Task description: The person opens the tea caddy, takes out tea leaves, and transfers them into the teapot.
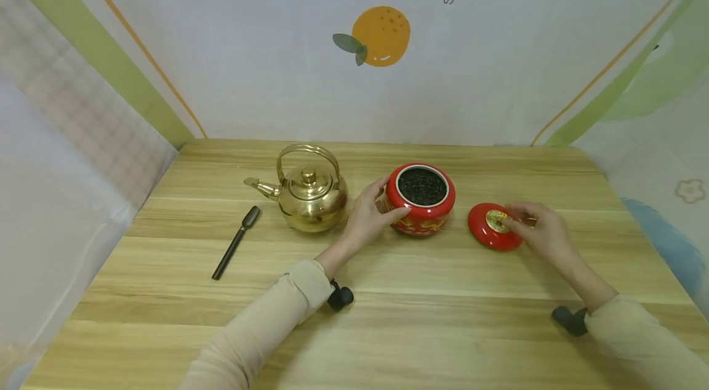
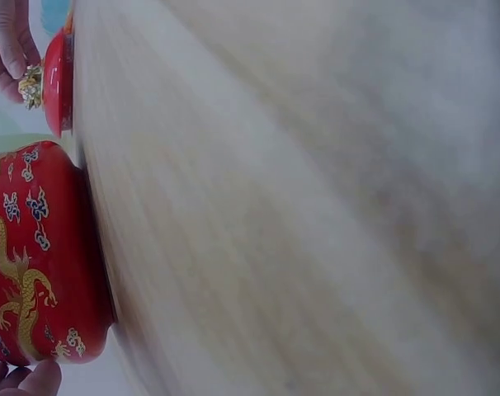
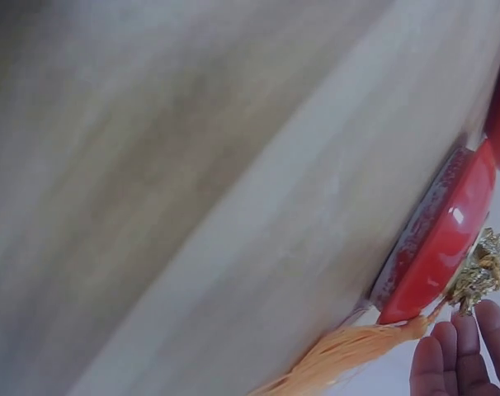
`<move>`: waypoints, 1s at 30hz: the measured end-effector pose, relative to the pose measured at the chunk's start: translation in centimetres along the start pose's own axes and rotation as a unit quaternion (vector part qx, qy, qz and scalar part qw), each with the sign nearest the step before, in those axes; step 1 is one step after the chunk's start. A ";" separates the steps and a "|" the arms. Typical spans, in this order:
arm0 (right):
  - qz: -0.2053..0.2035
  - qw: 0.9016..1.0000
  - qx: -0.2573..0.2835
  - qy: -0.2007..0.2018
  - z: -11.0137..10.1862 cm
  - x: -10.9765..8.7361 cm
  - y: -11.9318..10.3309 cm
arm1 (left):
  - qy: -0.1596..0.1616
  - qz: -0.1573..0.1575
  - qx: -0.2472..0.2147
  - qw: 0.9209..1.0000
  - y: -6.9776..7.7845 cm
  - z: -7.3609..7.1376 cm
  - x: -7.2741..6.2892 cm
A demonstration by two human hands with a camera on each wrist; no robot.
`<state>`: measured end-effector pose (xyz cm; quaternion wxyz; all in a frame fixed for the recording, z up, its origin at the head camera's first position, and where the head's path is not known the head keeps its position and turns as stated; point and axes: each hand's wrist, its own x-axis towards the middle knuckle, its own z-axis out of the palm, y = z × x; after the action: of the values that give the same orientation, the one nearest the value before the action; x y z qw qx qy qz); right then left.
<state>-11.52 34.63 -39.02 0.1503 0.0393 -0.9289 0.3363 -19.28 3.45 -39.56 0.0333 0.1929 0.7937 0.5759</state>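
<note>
Dark dried tea leaves (image 1: pixel 423 186) fill a red jar (image 1: pixel 419 221) with a white inner rim and gold dragons. My left hand (image 1: pixel 367 216) holds the jar from the left, thumb at the front, fingers round the back. To its right, the red lid (image 1: pixel 495 237) rests on the table, knob up. With thumb and fingertips, my right hand (image 1: pixel 541 231) pinches the lid's gold knob (image 3: pixel 478 268). An orange tassel (image 3: pixel 349 355) hangs by the lid in the right wrist view. The left wrist view shows the jar's side (image 2: pixel 35 264) and the lid's edge (image 2: pixel 58 82).
A brass teapot (image 1: pixel 312 208) stands left of the jar, spout pointing left. Farther left lies a dark tea scoop (image 1: pixel 236 245). The wooden table (image 1: pixel 432 341) meets a white printed cloth (image 1: pixel 277 82) at the back. A black camera piece sits at each wrist.
</note>
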 end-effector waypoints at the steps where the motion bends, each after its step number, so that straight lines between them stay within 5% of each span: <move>1: 0.001 1.000 -0.005 -0.005 0.0 0.0 0.1 | -0.001 0.000 -0.003 1.000 0.0 0.0 0.0; 21: -0.015 0.998 -0.052 -0.036 0.1 0.6 0.9 | -0.012 0.001 -0.082 0.997 -0.2 0.2 0.1; 30: -0.021 0.997 -0.067 -0.036 0.1 0.8 1.0 | -0.013 -0.029 -0.081 0.996 -0.1 0.3 0.1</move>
<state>-12.46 35.36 -39.52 0.1256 0.0606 -0.9533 0.2681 -19.33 3.70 -39.73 0.0760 0.1738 0.7495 0.6342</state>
